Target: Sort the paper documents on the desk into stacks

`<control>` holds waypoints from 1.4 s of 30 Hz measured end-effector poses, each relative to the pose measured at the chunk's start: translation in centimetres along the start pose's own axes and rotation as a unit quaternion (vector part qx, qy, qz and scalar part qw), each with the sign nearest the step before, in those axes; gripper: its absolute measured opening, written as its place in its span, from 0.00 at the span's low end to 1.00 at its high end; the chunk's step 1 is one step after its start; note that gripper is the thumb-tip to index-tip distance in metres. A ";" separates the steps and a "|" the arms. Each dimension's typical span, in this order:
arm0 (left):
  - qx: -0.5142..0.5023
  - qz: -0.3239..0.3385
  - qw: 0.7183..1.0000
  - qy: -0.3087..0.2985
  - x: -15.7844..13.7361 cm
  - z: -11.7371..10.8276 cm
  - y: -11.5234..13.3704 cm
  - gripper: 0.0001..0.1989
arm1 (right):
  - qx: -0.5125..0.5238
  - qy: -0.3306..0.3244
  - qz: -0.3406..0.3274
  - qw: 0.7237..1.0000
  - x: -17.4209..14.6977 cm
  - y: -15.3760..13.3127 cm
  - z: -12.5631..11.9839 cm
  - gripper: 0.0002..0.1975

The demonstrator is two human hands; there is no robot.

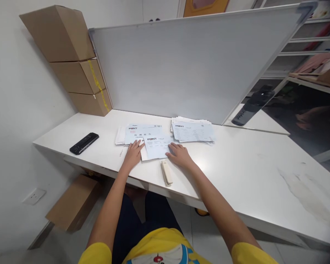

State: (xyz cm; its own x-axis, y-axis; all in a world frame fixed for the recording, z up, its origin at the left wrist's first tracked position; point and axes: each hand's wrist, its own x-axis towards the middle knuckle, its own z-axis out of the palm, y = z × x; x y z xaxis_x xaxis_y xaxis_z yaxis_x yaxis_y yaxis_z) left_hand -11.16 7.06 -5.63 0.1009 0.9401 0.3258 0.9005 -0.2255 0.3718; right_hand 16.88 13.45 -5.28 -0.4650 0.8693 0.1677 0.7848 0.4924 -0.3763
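Note:
A small stack of printed sheets (158, 148) headed "PONY" lies on the white table between my hands, a white edge showing beneath its top sheet. My left hand (132, 153) rests at the stack's left side with the fingers spread. At the right edge, my right hand (180, 155) lies with its fingers stretched out, touching the paper. Just in front of the sheets is a cream stapler (166, 172), apart from both hands. Behind the left hand a pile of reports (132, 135) is partly covered by the middle stack. Another paper pile (194, 131) sits to the right.
A black phone-like device (84, 143) lies at the table's left. Stacked cardboard boxes (79, 77) stand in the back left corner, beside a leaning whiteboard (181, 69). A dark bottle (251, 108) is at the back right. One more cardboard box (74, 203) is below the table.

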 end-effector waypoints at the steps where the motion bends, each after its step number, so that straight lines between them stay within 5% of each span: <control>1: -0.004 -0.002 1.000 0.004 0.0 0.0 0.0 0.28 | 0.004 0.001 -0.006 1.000 -0.1 -0.2 -0.1 0.25; 14: -0.058 -0.006 0.998 0.013 -0.1 -0.1 0.4 0.34 | 0.105 0.039 -0.087 0.990 0.4 -0.2 1.1 0.25; 21: -0.052 -0.016 0.998 -0.005 -0.3 -0.2 0.4 0.32 | 0.143 0.123 0.061 0.980 0.8 1.7 1.4 0.26; 29: -0.081 -0.016 0.996 -0.014 -0.5 -0.7 1.0 0.32 | 0.214 0.116 0.141 0.960 0.9 1.5 1.1 0.25; 32: -0.088 -0.015 0.996 -0.016 -0.7 -0.9 1.1 0.33 | 0.311 0.122 0.154 0.930 1.1 1.6 1.2 0.27; 39: -0.095 0.011 0.995 0.005 -0.7 -0.8 1.0 0.37 | 0.535 0.127 0.209 0.809 1.3 1.5 1.5 0.28; 42: -0.103 0.022 0.994 0.036 -0.7 -1.1 1.3 0.36 | 0.569 0.130 0.169 0.795 1.3 1.4 1.4 0.21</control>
State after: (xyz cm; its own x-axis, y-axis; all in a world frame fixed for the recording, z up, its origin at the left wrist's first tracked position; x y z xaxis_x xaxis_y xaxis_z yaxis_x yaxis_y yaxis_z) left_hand -10.50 5.78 -4.46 0.1010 0.9089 0.4045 0.7897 -0.3206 0.5231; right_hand 16.85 15.25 -6.83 -0.0902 0.9959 0.0096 -0.0995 0.0005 -0.9950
